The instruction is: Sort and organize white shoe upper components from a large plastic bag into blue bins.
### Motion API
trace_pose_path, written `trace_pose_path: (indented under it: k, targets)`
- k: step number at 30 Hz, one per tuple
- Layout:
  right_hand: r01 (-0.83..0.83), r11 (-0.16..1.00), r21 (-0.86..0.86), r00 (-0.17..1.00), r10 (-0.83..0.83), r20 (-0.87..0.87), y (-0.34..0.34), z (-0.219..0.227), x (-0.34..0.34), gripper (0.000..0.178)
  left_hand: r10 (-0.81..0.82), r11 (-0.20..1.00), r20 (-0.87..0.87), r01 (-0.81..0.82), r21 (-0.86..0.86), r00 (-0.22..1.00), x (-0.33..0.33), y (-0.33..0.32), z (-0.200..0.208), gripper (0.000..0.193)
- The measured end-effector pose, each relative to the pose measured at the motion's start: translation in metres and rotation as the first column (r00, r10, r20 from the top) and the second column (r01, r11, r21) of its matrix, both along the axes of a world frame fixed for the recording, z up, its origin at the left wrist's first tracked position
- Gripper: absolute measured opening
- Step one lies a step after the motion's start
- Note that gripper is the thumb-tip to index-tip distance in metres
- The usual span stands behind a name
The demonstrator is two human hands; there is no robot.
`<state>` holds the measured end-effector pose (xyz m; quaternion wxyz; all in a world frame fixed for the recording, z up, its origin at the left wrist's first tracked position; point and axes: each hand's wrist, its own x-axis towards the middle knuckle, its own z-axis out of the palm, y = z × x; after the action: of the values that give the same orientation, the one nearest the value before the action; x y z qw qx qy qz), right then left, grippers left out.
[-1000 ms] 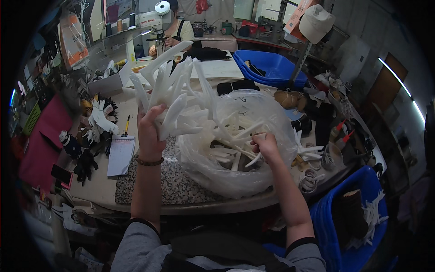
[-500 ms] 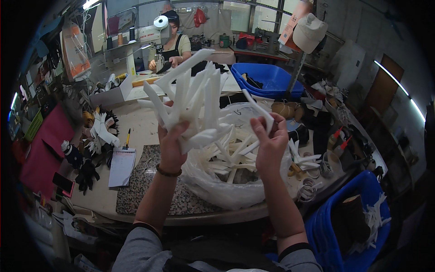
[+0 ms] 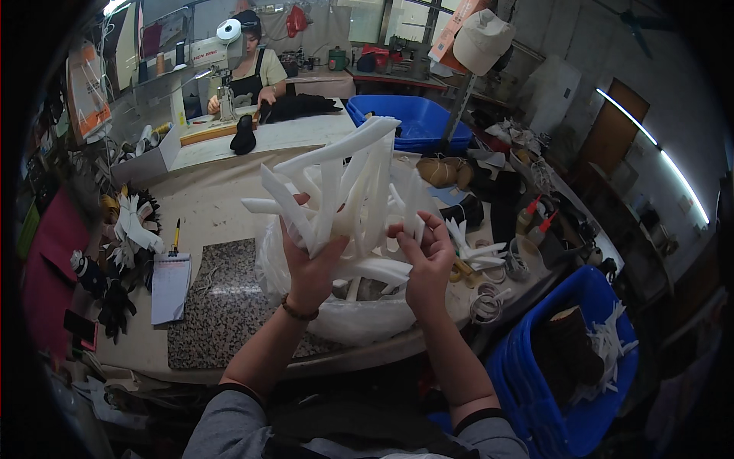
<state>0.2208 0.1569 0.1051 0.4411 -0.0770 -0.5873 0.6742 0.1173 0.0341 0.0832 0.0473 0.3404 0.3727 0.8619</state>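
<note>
My left hand [image 3: 310, 264] is closed round a loose bundle of white foam-like strips [image 3: 329, 191], which fan upward and outward over its fingers. Close by on the right, my right hand [image 3: 427, 268] pinches a short white strip [image 3: 411, 203] between thumb and fingers, held upright at the bundle's edge. Both hands are raised above a clear plastic bag [image 3: 359, 321] on the table. More white strips lie inside the bag, mostly hidden behind my hands. A beaded bracelet circles my left wrist.
A speckled stone slab [image 3: 214, 306], a notepad [image 3: 170, 287] and gloves [image 3: 116, 310] lie left. Red-tipped bottles [image 3: 539, 229] and tape rolls [image 3: 487, 302] are right. Blue tubs stand behind [image 3: 413, 115] and lower right [image 3: 527, 344]. Across the table, a person [image 3: 264, 73] works at a sewing machine [image 3: 224, 96].
My right hand has moved in toward the bundle with its strip, and the gap between my hands has narrowed. The view has shifted right. The co-worker's dark fabric has changed position.
</note>
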Motion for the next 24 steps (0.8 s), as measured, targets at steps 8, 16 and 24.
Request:
trace_pose_path:
  k: [8,16,24]
  targets:
    - [-0.107,0.966,-0.236,0.991,0.124,0.058,0.020,0.006,0.001,0.044,0.011,0.998,-0.060,-0.015,-0.062,0.998,0.014,0.014,-0.007,0.078]
    - [-0.185,0.959,-0.217,0.982,0.191,0.006,0.024,0.010,0.004,0.057,-0.039,0.999,-0.001,0.038,-0.014,0.999,0.016,0.018,-0.002,0.078]
    - [-0.141,0.965,-0.222,0.989,0.147,0.013,0.033,-0.001,0.001,0.057,-0.020,1.000,0.022,0.020,0.002,1.000,0.011,0.023,-0.010,0.077]
